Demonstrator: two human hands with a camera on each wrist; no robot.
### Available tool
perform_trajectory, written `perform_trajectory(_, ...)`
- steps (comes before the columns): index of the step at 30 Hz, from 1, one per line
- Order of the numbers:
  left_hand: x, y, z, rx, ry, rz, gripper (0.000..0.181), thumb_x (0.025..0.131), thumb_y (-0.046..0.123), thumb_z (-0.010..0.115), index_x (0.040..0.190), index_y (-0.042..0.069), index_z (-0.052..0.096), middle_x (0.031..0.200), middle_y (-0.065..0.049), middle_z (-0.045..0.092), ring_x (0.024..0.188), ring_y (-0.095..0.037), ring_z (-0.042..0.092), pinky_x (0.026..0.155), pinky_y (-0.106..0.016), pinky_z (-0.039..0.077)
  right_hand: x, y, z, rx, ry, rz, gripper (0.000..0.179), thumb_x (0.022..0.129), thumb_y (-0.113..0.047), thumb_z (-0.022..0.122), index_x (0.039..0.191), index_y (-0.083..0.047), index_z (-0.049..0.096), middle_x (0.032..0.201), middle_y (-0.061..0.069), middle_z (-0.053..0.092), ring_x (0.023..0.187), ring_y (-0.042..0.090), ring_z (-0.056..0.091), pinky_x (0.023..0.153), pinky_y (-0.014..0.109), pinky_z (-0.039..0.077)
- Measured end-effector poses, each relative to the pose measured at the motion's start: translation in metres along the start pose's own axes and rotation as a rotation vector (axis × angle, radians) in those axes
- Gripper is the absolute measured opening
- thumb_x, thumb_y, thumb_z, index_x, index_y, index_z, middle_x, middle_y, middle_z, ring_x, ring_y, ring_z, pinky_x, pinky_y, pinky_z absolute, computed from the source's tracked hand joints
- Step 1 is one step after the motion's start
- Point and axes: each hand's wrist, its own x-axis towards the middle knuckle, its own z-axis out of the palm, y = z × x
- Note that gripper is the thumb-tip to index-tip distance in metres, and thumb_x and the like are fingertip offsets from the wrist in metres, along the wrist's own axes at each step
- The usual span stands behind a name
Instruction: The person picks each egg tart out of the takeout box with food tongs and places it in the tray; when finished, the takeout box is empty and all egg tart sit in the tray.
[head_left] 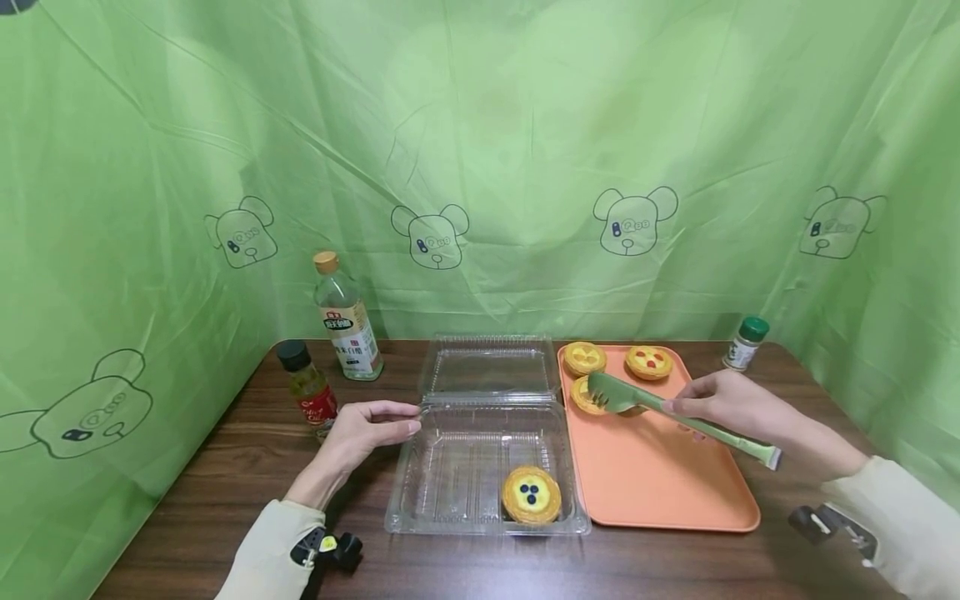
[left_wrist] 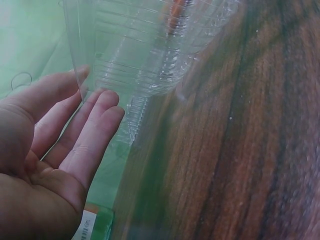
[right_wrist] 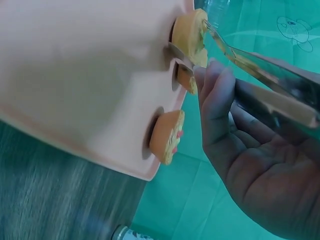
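Note:
My right hand (head_left: pixel 716 404) grips green food tongs (head_left: pixel 651 400) over the orange tray (head_left: pixel 660 492). The tong tips stand at the nearest egg tart (head_left: pixel 583 395); in the right wrist view one arm is low beside that tart (right_wrist: pixel 189 31) and the other reaches its top. Behind it sit another yellow tart (head_left: pixel 584 358) and one with red pieces (head_left: pixel 648 362). With thumb and fingertips, my left hand (head_left: pixel 363 433) pinches the left rim of a clear plastic container (head_left: pixel 450 483), whose lid is folded back. A tart with blueberries (head_left: pixel 532 495) lies inside, front right.
Left of the container stand a dark-capped olive oil bottle (head_left: pixel 309 392) and a tall clear bottle with an orange cap (head_left: pixel 348 329). A green-capped seasoning jar (head_left: pixel 746 343) stands behind the tray's right side. A green curtain (head_left: pixel 510 167) closes off the table's back and sides.

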Motion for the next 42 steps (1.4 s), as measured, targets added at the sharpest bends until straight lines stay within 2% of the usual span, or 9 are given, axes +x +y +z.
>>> perform_trajectory(6, 0.001, 0.0, 0.0, 0.013, 0.01, 0.001, 0.036, 0.089, 0.01, 0.088, 0.12, -0.005, 0.077, 0.111, -0.015, 0.078, 0.095, -0.017, 0.076, 0.086, -0.031, 0.063, -0.008, 0.005, -0.01, 0.041, 0.004, 0.017, 0.034, 0.103, -0.034, 0.072, 0.108, 0.0, 0.077, 0.078, 0.006, 0.073, 0.07, 0.021, 0.069, 0.056, 0.03, 0.057)
perform_trajectory(10, 0.002, -0.001, 0.0, 0.017, 0.013, 0.004, 0.036, 0.089, 0.011, 0.089, 0.119, -0.005, 0.078, 0.11, -0.015, 0.079, 0.095, -0.017, 0.076, 0.086, -0.031, 0.063, -0.016, 0.004, -0.017, -0.032, 0.053, -0.007, 0.038, 0.102, -0.041, 0.072, 0.109, -0.004, 0.078, 0.076, 0.002, 0.073, 0.069, 0.018, 0.068, 0.058, 0.029, 0.054)
perform_trajectory(16, 0.002, -0.002, 0.0, 0.009, 0.01, 0.006, 0.037, 0.089, 0.01, 0.088, 0.12, -0.005, 0.077, 0.113, -0.017, 0.078, 0.096, -0.017, 0.076, 0.087, -0.033, 0.063, -0.023, -0.003, -0.024, -0.154, 0.118, -0.084, 0.037, 0.103, -0.044, 0.071, 0.113, -0.01, 0.08, 0.09, -0.005, 0.077, 0.081, 0.014, 0.07, 0.069, 0.029, 0.055)
perform_trajectory(21, 0.0, -0.001, 0.0, 0.011, 0.01, 0.007, 0.037, 0.089, 0.011, 0.088, 0.121, -0.006, 0.077, 0.113, -0.017, 0.078, 0.096, -0.016, 0.076, 0.087, -0.031, 0.062, -0.03, -0.016, -0.022, -0.137, 0.142, -0.142, 0.029, 0.101, -0.04, 0.074, 0.115, -0.014, 0.08, 0.092, -0.006, 0.077, 0.079, 0.012, 0.068, 0.066, 0.028, 0.054)
perform_trajectory(26, 0.001, -0.002, 0.001, 0.019, 0.019, 0.004, 0.035, 0.089, 0.011, 0.089, 0.119, -0.004, 0.078, 0.112, -0.015, 0.078, 0.096, -0.016, 0.076, 0.086, -0.03, 0.062, -0.033, -0.031, -0.015, -0.032, 0.088, -0.147, 0.033, 0.098, -0.036, 0.079, 0.119, -0.011, 0.077, 0.084, -0.003, 0.075, 0.074, 0.016, 0.07, 0.061, 0.029, 0.055)
perform_trajectory(28, 0.001, -0.002, 0.001, 0.019, 0.024, 0.003, 0.034, 0.089, 0.012, 0.089, 0.118, -0.003, 0.079, 0.11, -0.014, 0.079, 0.095, -0.016, 0.076, 0.086, -0.03, 0.062, -0.033, -0.036, -0.013, -0.043, 0.073, -0.171, 0.034, 0.097, -0.036, 0.081, 0.119, -0.011, 0.078, 0.084, -0.005, 0.075, 0.075, 0.015, 0.068, 0.063, 0.029, 0.055)
perform_trajectory(32, 0.002, -0.002, 0.0, 0.028, 0.022, 0.005, 0.034, 0.088, 0.012, 0.089, 0.118, -0.002, 0.079, 0.11, -0.013, 0.079, 0.095, -0.017, 0.076, 0.086, -0.031, 0.062, -0.031, -0.044, -0.008, -0.086, 0.035, -0.291, 0.028, 0.096, -0.034, 0.082, 0.116, -0.015, 0.079, 0.09, -0.011, 0.075, 0.078, 0.01, 0.067, 0.068, 0.027, 0.056)
perform_trajectory(36, 0.002, -0.002, 0.0, 0.031, 0.022, 0.001, 0.033, 0.089, 0.012, 0.089, 0.118, -0.002, 0.079, 0.11, -0.013, 0.079, 0.096, -0.016, 0.076, 0.086, -0.031, 0.062, -0.028, -0.052, -0.001, -0.056, -0.05, -0.426, 0.02, 0.096, -0.028, 0.082, 0.113, -0.017, 0.079, 0.089, -0.012, 0.074, 0.077, 0.008, 0.065, 0.065, 0.027, 0.056)
perform_trajectory(42, 0.001, -0.001, 0.0, 0.011, 0.01, 0.005, 0.035, 0.09, 0.009, 0.087, 0.12, -0.005, 0.077, 0.111, -0.015, 0.078, 0.096, -0.017, 0.076, 0.086, -0.032, 0.063, -0.019, -0.068, 0.009, -0.072, -0.137, -0.494, 0.016, 0.096, -0.032, 0.082, 0.109, -0.022, 0.079, 0.086, -0.013, 0.072, 0.074, 0.006, 0.063, 0.062, 0.025, 0.054)
